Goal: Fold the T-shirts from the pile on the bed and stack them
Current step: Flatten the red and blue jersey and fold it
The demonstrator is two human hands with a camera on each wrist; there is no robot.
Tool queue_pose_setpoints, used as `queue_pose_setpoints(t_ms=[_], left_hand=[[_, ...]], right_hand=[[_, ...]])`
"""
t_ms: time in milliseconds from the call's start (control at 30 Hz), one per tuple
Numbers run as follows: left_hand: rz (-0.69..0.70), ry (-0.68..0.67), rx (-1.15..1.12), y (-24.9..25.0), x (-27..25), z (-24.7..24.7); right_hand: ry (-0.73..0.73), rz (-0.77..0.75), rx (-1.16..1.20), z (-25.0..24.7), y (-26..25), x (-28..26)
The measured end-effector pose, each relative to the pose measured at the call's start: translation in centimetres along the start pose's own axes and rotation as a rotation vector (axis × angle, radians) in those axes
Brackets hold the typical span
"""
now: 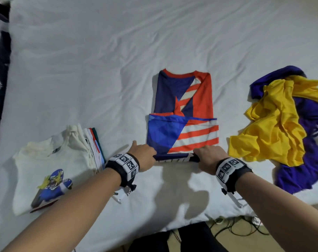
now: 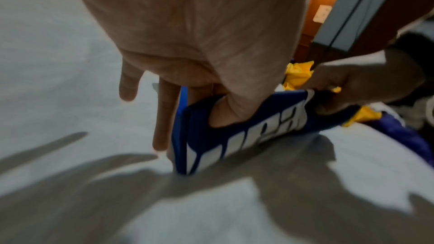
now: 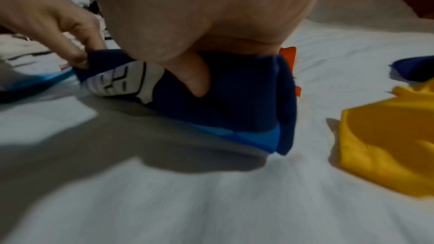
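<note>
Two hands reach forward over the bed (image 1: 82, 60); the left hand (image 1: 143, 155) and right hand (image 1: 207, 156) each pinch a near corner of the red, white and blue T-shirt (image 1: 183, 113), thumbs on top, lifting its folded edge. Left lies the folded stack (image 1: 51, 171); right, the unfolded pile (image 1: 281, 128). Cables (image 1: 245, 226) trail on the floor.

Your bed (image 1: 118, 51), spread with a creased white sheet, bore a stack of folded shirts (image 1: 51, 166) at near left, a half-folded red, white and blue shirt (image 1: 183, 113) in the middle, and crumpled yellow and purple shirts (image 1: 281, 128) at right.
</note>
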State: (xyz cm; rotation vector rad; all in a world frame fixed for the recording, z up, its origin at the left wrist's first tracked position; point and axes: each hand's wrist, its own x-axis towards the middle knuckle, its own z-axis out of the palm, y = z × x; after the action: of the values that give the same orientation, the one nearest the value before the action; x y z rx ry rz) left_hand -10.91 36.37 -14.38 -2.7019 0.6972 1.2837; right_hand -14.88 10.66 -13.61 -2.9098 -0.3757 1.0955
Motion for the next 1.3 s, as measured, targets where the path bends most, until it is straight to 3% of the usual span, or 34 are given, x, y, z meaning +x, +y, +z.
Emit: queue_pose_setpoints(t_ms=[67, 167, 333, 533, 733, 867, 1100, 1200, 1300], left_hand=[[0.021, -0.031, -0.165, -0.2, -1.4, 0.1], [-0.015, 0.027, -0.346, -1.0, -1.8, -0.9], [-0.168, 0.368, -0.661, -3.0, 1.6, -4.7], [-0.277, 0.628, -0.776, -4.1, 8.8, -6.9], [-0.343, 0.733, -0.793, -5.9, 15.7, -8.8], [-0.360, 0.761, -0.790, -7.3, 19.0, -11.1], [-0.396, 0.796, -0.788, -7.9, 21.7, -14.7], [-0.344, 0.769, -0.441, -4.2, 20.1, -14.2], [-0.104, 0.710, -0.101, 1.4, 19.7, -11.2]], right_hand=[[0.037, 0.044, 0.050, 0.0, -0.7, -1.7], [0.152, 0.143, 0.116, 0.0, -0.9, -2.3], [0.390, 0.287, 0.209, -1.3, 2.0, 0.9], [0.526, 0.387, 0.291, -3.7, 6.8, 6.6], [0.535, 0.421, 0.470, -5.7, 9.6, 12.0], [0.588, 0.457, 0.635, -7.2, 11.6, 15.1], [0.695, 0.500, 0.659, -9.4, 13.6, 19.5], [0.797, 0.419, 0.428, -8.1, 11.8, 19.3], [0.668, 0.209, 0.317, -5.6, 7.5, 19.8]])
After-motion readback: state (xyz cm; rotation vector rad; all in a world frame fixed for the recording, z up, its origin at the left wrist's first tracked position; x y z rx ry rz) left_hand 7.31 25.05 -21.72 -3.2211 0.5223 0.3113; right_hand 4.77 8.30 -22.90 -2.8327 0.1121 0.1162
